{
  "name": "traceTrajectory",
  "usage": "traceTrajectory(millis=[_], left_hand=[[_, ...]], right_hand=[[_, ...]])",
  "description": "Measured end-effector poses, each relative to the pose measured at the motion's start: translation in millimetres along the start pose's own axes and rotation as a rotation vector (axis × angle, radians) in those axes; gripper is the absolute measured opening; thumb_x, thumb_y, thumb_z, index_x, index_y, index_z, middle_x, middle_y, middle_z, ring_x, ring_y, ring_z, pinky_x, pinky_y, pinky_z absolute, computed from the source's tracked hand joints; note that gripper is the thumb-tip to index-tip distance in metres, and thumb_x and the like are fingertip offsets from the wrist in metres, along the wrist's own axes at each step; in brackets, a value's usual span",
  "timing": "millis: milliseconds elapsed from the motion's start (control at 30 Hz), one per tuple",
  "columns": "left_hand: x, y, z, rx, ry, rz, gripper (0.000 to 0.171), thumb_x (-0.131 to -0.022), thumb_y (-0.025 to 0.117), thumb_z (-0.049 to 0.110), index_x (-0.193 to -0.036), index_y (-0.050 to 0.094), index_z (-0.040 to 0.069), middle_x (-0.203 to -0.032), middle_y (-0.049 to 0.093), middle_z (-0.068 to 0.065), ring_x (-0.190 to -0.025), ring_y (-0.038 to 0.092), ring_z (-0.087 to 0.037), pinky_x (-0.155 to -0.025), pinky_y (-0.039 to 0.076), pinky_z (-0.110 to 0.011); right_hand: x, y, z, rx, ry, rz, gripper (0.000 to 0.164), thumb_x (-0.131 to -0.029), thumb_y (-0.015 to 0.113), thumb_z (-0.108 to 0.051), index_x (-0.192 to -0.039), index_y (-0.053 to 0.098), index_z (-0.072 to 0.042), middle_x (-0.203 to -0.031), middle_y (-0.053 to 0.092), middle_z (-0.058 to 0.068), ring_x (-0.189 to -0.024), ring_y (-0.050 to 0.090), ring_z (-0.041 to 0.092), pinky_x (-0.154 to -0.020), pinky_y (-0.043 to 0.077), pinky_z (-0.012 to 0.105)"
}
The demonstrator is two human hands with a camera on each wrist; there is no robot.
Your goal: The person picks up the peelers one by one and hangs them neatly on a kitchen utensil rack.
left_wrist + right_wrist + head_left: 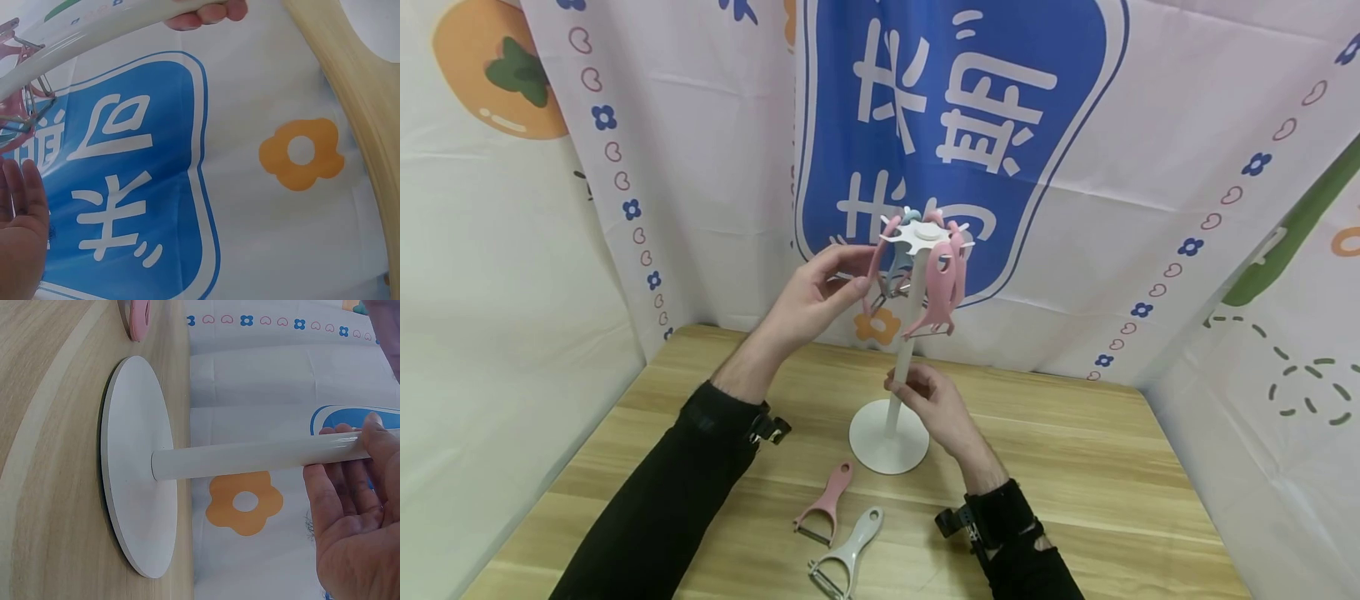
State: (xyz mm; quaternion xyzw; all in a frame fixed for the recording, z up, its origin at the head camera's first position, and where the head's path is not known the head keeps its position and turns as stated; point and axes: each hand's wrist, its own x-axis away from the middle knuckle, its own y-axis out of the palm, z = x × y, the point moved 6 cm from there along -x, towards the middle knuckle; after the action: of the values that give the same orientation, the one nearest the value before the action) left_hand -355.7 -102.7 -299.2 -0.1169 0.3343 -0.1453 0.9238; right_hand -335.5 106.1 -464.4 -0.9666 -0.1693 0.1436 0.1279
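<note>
A white stand [889,446] with a round base and a hooked top stands upright on the table. Several pink peelers [940,287] and a blue-grey peeler [898,262] hang around its top. At the upper left, my left hand [808,296] pinches a pink peeler [877,265] between thumb and fingers, right by the hooks; in the left wrist view the other fingers [28,187] look extended. Low on the pole [250,456], my right hand [359,494] grips with thumb and fingertips. Loose on the table lie a pink peeler [831,502] and a white peeler [850,550].
The wooden table [1075,467] reaches back to a printed cloth [722,167] with a blue panel. More cloth [497,275] closes off both sides. The loose peelers lie in front of the stand's base, between my forearms.
</note>
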Motion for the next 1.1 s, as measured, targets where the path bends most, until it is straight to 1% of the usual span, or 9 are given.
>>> traceTrajectory(millis=[100,167,233,333,533,700,800,933,1100], left_hand=[[6.7,-0.8,-2.6,-0.009,-0.024,-0.001,0.044,-0.104,0.064,0.018,-0.146,0.056,0.015,-0.133,0.061,-0.004,-0.123,0.058,-0.018,-0.103,0.052,-0.041],[11.6,-0.9,-3.7,-0.020,-0.037,-0.006,0.043,-0.104,0.063,0.021,-0.146,0.056,0.016,-0.133,0.061,-0.001,-0.123,0.057,-0.016,-0.104,0.051,-0.042],[16.7,-0.6,-4.2,-0.027,-0.046,-0.014,0.042,-0.104,0.064,0.025,-0.145,0.058,0.018,-0.132,0.062,0.000,-0.122,0.057,-0.015,-0.104,0.051,-0.041],[24.5,0.3,-7.3,-0.054,-0.058,-0.033,0.042,-0.103,0.065,0.031,-0.143,0.059,0.021,-0.129,0.061,0.003,-0.120,0.058,-0.013,-0.103,0.052,-0.037],[41.6,3.8,-16.5,-0.080,-0.082,-0.081,0.040,-0.103,0.065,0.027,-0.143,0.059,0.023,-0.132,0.060,0.000,-0.118,0.059,-0.017,-0.103,0.051,-0.041],[55.9,7.1,-22.3,-0.128,-0.083,-0.122,0.041,-0.103,0.065,0.026,-0.143,0.059,0.020,-0.131,0.060,-0.002,-0.116,0.061,-0.017,-0.102,0.052,-0.042],[63.1,10.5,-25.2,-0.171,-0.072,-0.158,0.043,-0.103,0.065,0.027,-0.145,0.057,0.019,-0.131,0.060,-0.001,-0.114,0.062,-0.017,-0.101,0.052,-0.043],[71.8,16.5,-28.4,-0.250,-0.048,-0.213,0.043,-0.102,0.065,0.033,-0.143,0.058,0.021,-0.129,0.061,0.004,-0.112,0.062,-0.014,-0.099,0.054,-0.040],[81.6,24.4,-32.0,-0.354,-0.029,-0.264,0.041,-0.101,0.066,0.037,-0.139,0.059,0.024,-0.123,0.062,0.009,-0.108,0.062,-0.011,-0.093,0.055,-0.035]], right_hand=[[-0.4,0.2,0.4,0.000,-0.008,-0.004,0.032,-0.103,0.065,-0.031,-0.125,0.068,-0.008,-0.117,0.072,0.004,-0.114,0.066,0.037,-0.100,0.053,0.045],[-0.3,0.2,-0.1,0.004,-0.009,-0.005,0.031,-0.103,0.064,-0.031,-0.125,0.068,-0.010,-0.117,0.072,0.003,-0.113,0.067,0.032,-0.099,0.054,0.044],[-0.1,0.2,-0.8,0.003,-0.009,-0.005,0.030,-0.103,0.064,-0.031,-0.125,0.069,-0.011,-0.117,0.072,0.003,-0.112,0.068,0.031,-0.100,0.054,0.043],[0.2,0.1,-1.6,0.008,-0.006,-0.002,0.026,-0.103,0.064,-0.032,-0.123,0.069,-0.016,-0.116,0.072,0.003,-0.110,0.068,0.024,-0.099,0.054,0.042],[0.4,0.3,-2.6,0.008,-0.016,-0.005,0.026,-0.103,0.064,-0.031,-0.124,0.069,-0.015,-0.116,0.072,0.002,-0.109,0.068,0.020,-0.099,0.054,0.042],[0.3,0.8,-2.8,0.004,-0.017,-0.010,0.033,-0.103,0.063,-0.031,-0.126,0.067,-0.008,-0.117,0.072,0.003,-0.111,0.068,0.023,-0.100,0.053,0.042],[0.2,1.0,-2.8,-0.012,-0.017,-0.013,0.034,-0.103,0.064,-0.029,-0.127,0.067,-0.006,-0.117,0.072,0.005,-0.114,0.067,0.030,-0.101,0.053,0.043],[0.4,1.0,-2.6,-0.035,-0.018,-0.013,0.029,-0.103,0.065,-0.027,-0.125,0.067,-0.009,-0.118,0.071,0.007,-0.117,0.065,0.037,-0.102,0.053,0.043],[0.6,1.4,-2.3,-0.038,-0.019,-0.010,0.026,-0.103,0.065,-0.028,-0.124,0.068,-0.014,-0.118,0.071,0.006,-0.117,0.065,0.038,-0.102,0.053,0.043]])
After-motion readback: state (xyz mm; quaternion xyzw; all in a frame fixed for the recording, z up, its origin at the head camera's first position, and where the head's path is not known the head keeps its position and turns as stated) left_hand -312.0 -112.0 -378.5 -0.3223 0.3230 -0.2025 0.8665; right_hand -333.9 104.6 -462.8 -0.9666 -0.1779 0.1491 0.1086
